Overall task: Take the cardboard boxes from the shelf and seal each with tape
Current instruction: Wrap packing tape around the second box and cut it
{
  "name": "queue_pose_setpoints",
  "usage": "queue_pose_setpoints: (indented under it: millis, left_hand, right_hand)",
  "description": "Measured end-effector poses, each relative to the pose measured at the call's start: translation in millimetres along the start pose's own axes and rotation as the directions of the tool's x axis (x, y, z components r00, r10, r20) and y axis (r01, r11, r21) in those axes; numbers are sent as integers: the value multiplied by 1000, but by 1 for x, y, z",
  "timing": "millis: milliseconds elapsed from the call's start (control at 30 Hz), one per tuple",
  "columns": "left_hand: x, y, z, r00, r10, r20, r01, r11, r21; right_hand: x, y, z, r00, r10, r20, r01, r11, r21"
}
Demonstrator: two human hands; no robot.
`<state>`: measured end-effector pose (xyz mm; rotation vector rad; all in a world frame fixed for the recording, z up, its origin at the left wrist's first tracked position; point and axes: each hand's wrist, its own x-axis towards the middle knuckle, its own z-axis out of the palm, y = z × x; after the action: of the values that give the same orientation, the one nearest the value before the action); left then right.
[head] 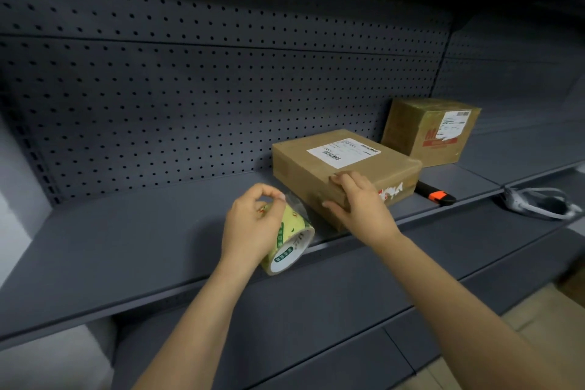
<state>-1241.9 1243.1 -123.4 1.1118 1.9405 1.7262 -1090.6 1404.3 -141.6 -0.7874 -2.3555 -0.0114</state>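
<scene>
The left hand's fingers (274,196) are curled, thumb and forefinger pinched together at the top of the tape roll (291,242), where a clear loose strip of tape stands up just beside the fingertips. The left hand (251,223) covers the roll's left side. The roll is yellow-green and printed, with a white core, and lies tilted at the near edge of the shelf (126,247), its open end facing near and right.

The right hand's fingers (343,179) bend over the top near edge of the flat cardboard box (316,161). The thumb is spread along the box's near side, so the right hand (359,204) grips that corner. The box lies flat on the shelf just right of the roll, with one corner pointing toward the near edge. A white shipping label sits on its top, and torn red and white tape shows on its right side.

A black and orange box cutter (438,195) lies on the shelf just right of the flat box. Farther back and to the right, against the perforated back panel (190,89), stands a taller cardboard box (411,130) with a label and red print. At the far right lies a grey object (538,204); I cannot tell what it is.
</scene>
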Motion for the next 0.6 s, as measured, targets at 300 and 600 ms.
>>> queue_pose_setpoints:
  millis: [300, 600]
  left_hand:
    - [-10, -1, 1, 999, 25, 44, -24, 999, -41]
    - [-12, -7, 3, 996, 48, 70, -48, 999, -3]
  right_hand:
    - [1, 2, -4, 999, 35, 2, -35, 995, 92]
    - [-7, 3, -25, 992, 45, 118, -66, 981, 183]
